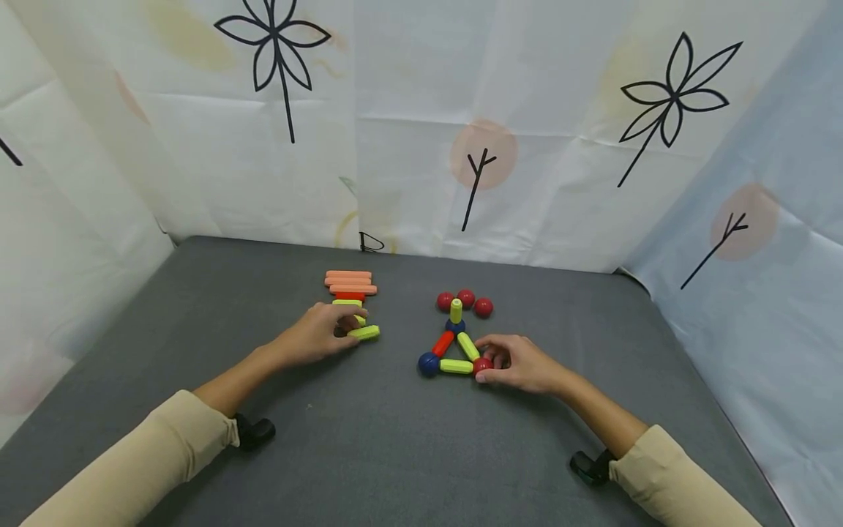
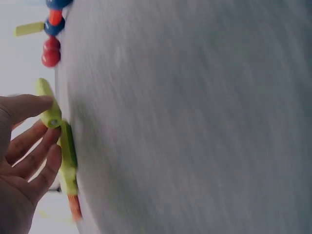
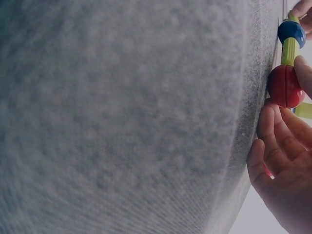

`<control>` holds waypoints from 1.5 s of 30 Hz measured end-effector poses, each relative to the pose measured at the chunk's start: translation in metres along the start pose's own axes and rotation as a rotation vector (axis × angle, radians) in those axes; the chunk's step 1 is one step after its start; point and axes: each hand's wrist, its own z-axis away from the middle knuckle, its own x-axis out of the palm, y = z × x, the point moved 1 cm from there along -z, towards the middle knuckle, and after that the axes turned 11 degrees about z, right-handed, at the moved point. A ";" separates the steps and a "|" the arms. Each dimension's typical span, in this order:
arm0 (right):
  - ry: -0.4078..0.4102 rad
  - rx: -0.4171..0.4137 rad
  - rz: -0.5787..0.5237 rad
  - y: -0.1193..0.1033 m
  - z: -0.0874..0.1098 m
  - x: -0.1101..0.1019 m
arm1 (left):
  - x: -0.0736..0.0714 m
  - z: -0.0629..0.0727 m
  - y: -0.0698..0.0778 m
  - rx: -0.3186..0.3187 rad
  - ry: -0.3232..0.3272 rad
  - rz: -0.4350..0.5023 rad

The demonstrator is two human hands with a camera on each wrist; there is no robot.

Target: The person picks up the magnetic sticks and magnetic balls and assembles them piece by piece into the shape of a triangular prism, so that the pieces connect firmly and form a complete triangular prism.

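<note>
Head view: the left hand (image 1: pixel 321 331) pinches a lime rod (image 1: pixel 366 333) between thumb and fingers at the near end of a rod row (image 1: pixel 348 282); whether it clears the tabletop (image 1: pixel 369 454) cannot be told. The right hand (image 1: pixel 523 364) grips the red ball (image 1: pixel 483 367) at one corner of a triangle (image 1: pixel 456 366), whose far blue ball (image 1: pixel 455 327) bears an upright rod (image 1: pixel 456 310). Step in hand, as judged: taking up a rod while steadying the triangle. The next move calls for aligning the lime rod's end with a ball.
</note>
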 end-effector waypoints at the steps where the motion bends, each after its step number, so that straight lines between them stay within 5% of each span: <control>1: 0.000 -0.001 0.000 0.000 0.000 0.000 | 0.003 -0.002 0.003 0.014 0.004 0.026; 12: 0.005 -0.010 -0.005 0.001 0.000 0.000 | 0.044 -0.026 0.043 0.128 -0.052 0.414; 21: 0.001 -0.008 -0.010 -0.001 -0.001 0.000 | 0.062 -0.039 0.051 0.172 -0.089 0.348; 31: -0.004 -0.009 -0.008 -0.001 -0.003 -0.001 | 0.070 -0.040 0.045 0.117 -0.093 0.359; 39: -0.039 -0.003 -0.005 -0.003 -0.004 -0.008 | 0.072 -0.045 0.038 0.019 -0.220 0.309; 42: 0.035 -0.007 0.010 -0.001 -0.007 -0.014 | 0.072 -0.046 0.036 -0.006 -0.245 0.318; 45: 0.192 0.016 0.054 0.003 -0.013 -0.020 | 0.072 -0.048 0.036 -0.011 -0.247 0.319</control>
